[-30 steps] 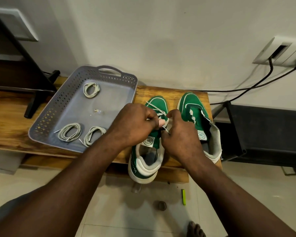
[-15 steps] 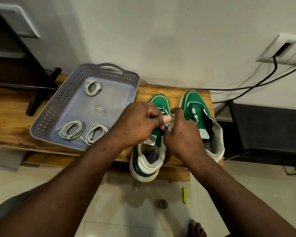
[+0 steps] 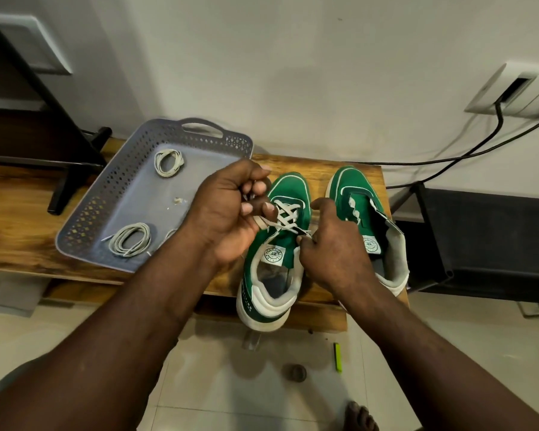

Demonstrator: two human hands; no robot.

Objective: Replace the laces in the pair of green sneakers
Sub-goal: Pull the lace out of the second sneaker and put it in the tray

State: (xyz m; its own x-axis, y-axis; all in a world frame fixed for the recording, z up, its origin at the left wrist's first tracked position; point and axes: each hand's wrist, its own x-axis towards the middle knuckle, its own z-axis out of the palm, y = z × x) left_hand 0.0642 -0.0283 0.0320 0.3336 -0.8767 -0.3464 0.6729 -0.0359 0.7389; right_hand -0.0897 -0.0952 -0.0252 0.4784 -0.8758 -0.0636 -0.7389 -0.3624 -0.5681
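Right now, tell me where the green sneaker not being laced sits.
Head view: the other sneaker stands at the right end of the wooden bench, just right of the right hand.

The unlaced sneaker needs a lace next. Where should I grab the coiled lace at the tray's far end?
Probably pinch across the bundled strands of the coiled lace on its near side, coming straight down from above. It lies flat on the floor of the tray with its loops bunched together, so one grip round them should lift it whole.
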